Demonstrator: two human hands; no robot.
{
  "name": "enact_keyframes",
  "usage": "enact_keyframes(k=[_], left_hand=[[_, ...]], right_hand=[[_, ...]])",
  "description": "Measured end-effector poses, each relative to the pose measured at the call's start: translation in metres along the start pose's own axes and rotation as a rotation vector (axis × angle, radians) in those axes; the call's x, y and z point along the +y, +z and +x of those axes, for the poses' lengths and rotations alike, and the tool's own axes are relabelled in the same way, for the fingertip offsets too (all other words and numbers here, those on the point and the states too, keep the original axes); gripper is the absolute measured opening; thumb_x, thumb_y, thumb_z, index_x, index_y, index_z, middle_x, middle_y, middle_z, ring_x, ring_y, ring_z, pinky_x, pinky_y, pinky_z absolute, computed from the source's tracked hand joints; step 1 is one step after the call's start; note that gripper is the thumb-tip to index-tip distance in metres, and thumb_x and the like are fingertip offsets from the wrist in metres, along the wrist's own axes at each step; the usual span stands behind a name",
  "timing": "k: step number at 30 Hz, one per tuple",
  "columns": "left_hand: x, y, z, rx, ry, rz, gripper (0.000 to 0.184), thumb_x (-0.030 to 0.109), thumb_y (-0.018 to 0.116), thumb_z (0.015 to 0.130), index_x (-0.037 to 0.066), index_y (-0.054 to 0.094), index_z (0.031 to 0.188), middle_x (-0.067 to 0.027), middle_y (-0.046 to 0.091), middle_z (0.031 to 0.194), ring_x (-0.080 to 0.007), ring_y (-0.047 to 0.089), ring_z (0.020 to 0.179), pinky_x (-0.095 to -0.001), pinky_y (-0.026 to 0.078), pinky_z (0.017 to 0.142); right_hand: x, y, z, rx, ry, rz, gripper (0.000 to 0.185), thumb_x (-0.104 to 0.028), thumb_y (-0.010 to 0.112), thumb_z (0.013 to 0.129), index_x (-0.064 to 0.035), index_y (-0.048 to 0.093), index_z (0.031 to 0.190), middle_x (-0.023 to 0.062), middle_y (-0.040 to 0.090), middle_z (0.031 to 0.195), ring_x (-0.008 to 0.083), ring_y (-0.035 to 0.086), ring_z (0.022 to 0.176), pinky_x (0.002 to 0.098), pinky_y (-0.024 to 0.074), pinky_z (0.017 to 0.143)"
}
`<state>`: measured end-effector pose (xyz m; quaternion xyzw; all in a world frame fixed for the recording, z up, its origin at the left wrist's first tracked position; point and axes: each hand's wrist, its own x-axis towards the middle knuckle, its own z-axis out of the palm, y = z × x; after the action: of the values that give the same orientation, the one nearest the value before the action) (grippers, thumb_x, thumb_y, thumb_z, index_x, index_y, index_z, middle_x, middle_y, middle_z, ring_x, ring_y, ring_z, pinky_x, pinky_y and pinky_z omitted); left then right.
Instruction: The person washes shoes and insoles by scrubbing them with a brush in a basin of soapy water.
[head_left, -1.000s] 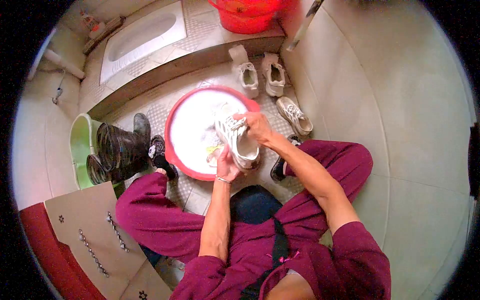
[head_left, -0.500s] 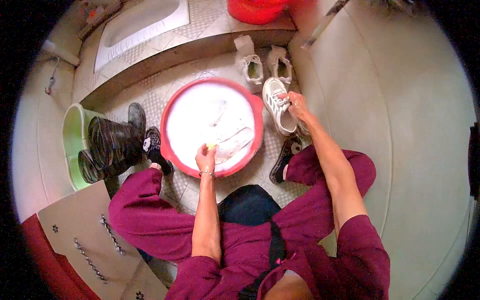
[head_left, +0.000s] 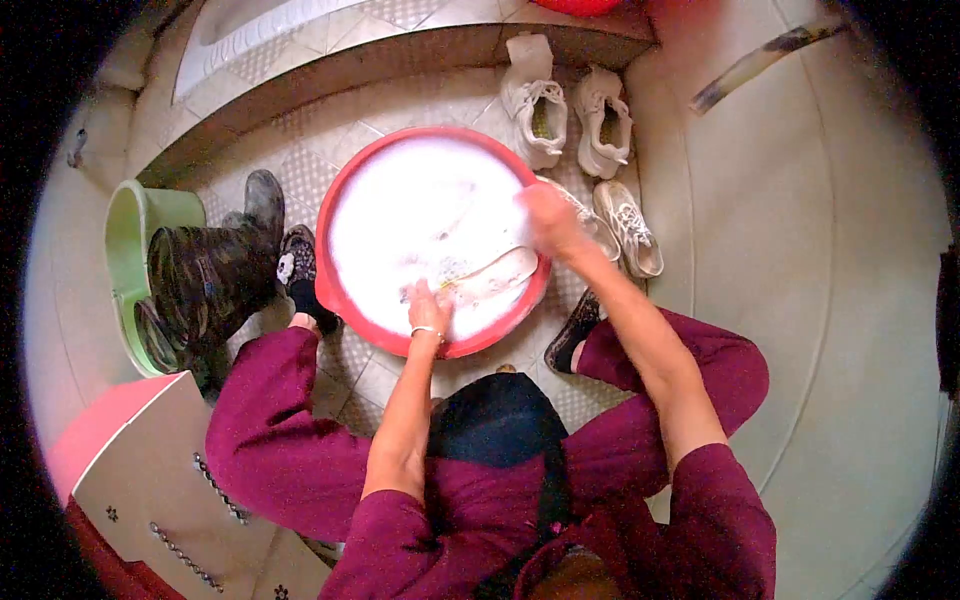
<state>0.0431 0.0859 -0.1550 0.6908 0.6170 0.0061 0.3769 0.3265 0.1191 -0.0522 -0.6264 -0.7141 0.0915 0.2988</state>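
A red basin (head_left: 332, 290) full of white suds stands on the tiled floor between my feet. Inside it, my left hand (head_left: 428, 306) is at the suds near the front rim, its fingers partly in foam; what it holds, if anything, is unclear. A pale insole-shaped piece (head_left: 497, 275) floats beside it. My right hand (head_left: 552, 220), blurred, is over the basin's right rim. Partly hidden behind it, a white shoe (head_left: 600, 232) stands on the floor, next to another white laced shoe (head_left: 632, 230).
Two more white shoes (head_left: 541, 112) (head_left: 603, 125) stand by the raised step (head_left: 420, 60). Dark boots (head_left: 215, 270) lean at a green tub (head_left: 125, 240) on the left. A cabinet (head_left: 190, 480) is at the lower left, and a tiled wall (head_left: 760, 250) on the right.
The shoe from my right hand now stands on the floor at the basin's right. My right hand has let go and moved left to the rim. My left hand stays at the suds.
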Motion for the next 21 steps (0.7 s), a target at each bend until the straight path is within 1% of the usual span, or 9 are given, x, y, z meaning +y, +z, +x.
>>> enact_keyframes(k=[3, 4, 5, 8, 12, 14, 16, 19, 21], left_hand=[[-0.002, -0.011, 0.004, 0.005, -0.042, -0.096, 0.061, 0.031, 0.067, 0.068, -0.003, 0.046, 0.114, -0.0241, 0.05, 0.112, -0.0362, 0.047, 0.106, -0.0394, 0.038, 0.09], [-0.001, -0.024, 0.005, -0.052, -0.168, -0.258, 0.056, 0.032, 0.066, 0.069, -0.002, 0.05, 0.111, -0.0236, 0.054, 0.107, -0.0355, 0.051, 0.101, -0.039, 0.04, 0.088], [0.001, -0.034, 0.005, 0.152, -0.186, -0.429, 0.047, 0.032, 0.064, 0.072, -0.002, 0.055, 0.104, -0.0225, 0.058, 0.097, -0.0347, 0.055, 0.092, -0.0385, 0.043, 0.082], [0.002, -0.045, 0.008, 0.271, -0.251, -0.155, 0.052, 0.03, 0.065, 0.068, -0.005, 0.051, 0.103, -0.026, 0.054, 0.102, -0.037, 0.05, 0.099, -0.0396, 0.038, 0.088], [-0.013, -0.008, 0.028, 0.152, -0.207, -0.344, 0.052, 0.023, 0.064, 0.062, -0.012, 0.051, 0.099, -0.0291, 0.054, 0.101, -0.0371, 0.051, 0.099, -0.0371, 0.039, 0.088], [0.0, -0.01, 0.037, -0.114, -0.596, -0.311, 0.043, 0.02, 0.067, 0.062, -0.01, 0.058, 0.092, -0.0243, 0.059, 0.095, -0.0322, 0.055, 0.096, -0.0369, 0.042, 0.083], [-0.021, 0.019, 0.045, 0.068, -0.563, -0.221, 0.034, 0.021, 0.061, 0.067, -0.008, 0.062, 0.085, -0.0211, 0.062, 0.087, -0.0303, 0.058, 0.088, -0.036, 0.044, 0.078], [-0.025, 0.009, 0.065, -0.077, -0.577, -1.546, 0.031, 0.023, 0.052, 0.073, -0.003, 0.062, 0.087, -0.0142, 0.062, 0.082, -0.0252, 0.058, 0.074, -0.0351, 0.046, 0.067], [-0.032, -0.006, 0.079, -0.097, -0.623, -1.395, 0.024, 0.019, 0.052, 0.074, 0.001, 0.06, 0.088, -0.0128, 0.06, 0.082, -0.0233, 0.056, 0.075, -0.0339, 0.046, 0.072]], right_hand=[[-0.033, 0.06, 0.016, -0.338, -0.276, -0.108, 0.033, -0.007, 0.048, 0.073, -0.0168, 0.057, 0.104, 0.0118, 0.05, 0.109, 0.0303, 0.048, 0.1, 0.0442, 0.0375, 0.087], [-0.038, 0.076, 0.019, -0.349, -0.173, -0.209, 0.034, -0.008, 0.048, 0.075, -0.0176, 0.056, 0.106, 0.0114, 0.046, 0.116, 0.0305, 0.042, 0.107, 0.0481, 0.0348, 0.089], [-0.038, 0.088, 0.021, -0.36, -0.069, -0.31, 0.034, -0.01, 0.047, 0.076, -0.0183, 0.055, 0.109, 0.011, 0.042, 0.122, 0.0307, 0.037, 0.114, 0.052, 0.0321, 0.09], [-0.029, 0.117, 0.023, -0.603, 0.03, -0.25, 0.031, -0.015, 0.046, 0.079, -0.0173, 0.055, 0.109, 0.0105, 0.039, 0.125, 0.0323, 0.03, 0.119, 0.0577, 0.0284, 0.09], [-0.017, 0.133, 0.004, -0.6, -0.016, -0.326, 0.028, -0.016, 0.046, 0.079, -0.0132, 0.058, 0.104, 0.0117, 0.049, 0.115, 0.031, 0.041, 0.113, 0.0559, 0.0295, 0.091], [-0.02, 0.119, 0.025, -0.745, 0.05, -0.345, 0.025, -0.016, 0.048, 0.078, -0.0107, 0.061, 0.099, 0.0128, 0.055, 0.105, 0.0301, 0.048, 0.106, 0.0526, 0.0345, 0.088], [-0.02, 0.114, 0.032, -0.885, 0.121, -0.359, 0.023, -0.015, 0.049, 0.076, -0.0083, 0.063, 0.093, 0.0139, 0.061, 0.095, 0.0291, 0.055, 0.098, 0.0493, 0.0395, 0.085], [-0.006, 0.121, 0.025, -0.998, 0.306, -0.315, 0.02, -0.013, 0.051, 0.073, -0.0049, 0.065, 0.085, 0.0147, 0.064, 0.078, 0.0286, 0.063, 0.08, 0.0417, 0.0477, 0.075], [-0.004, 0.127, 0.021, -0.965, 0.387, -0.205, 0.02, -0.013, 0.051, 0.072, -0.0032, 0.065, 0.083, 0.0169, 0.063, 0.073, 0.0318, 0.063, 0.073, 0.0398, 0.0502, 0.067]])
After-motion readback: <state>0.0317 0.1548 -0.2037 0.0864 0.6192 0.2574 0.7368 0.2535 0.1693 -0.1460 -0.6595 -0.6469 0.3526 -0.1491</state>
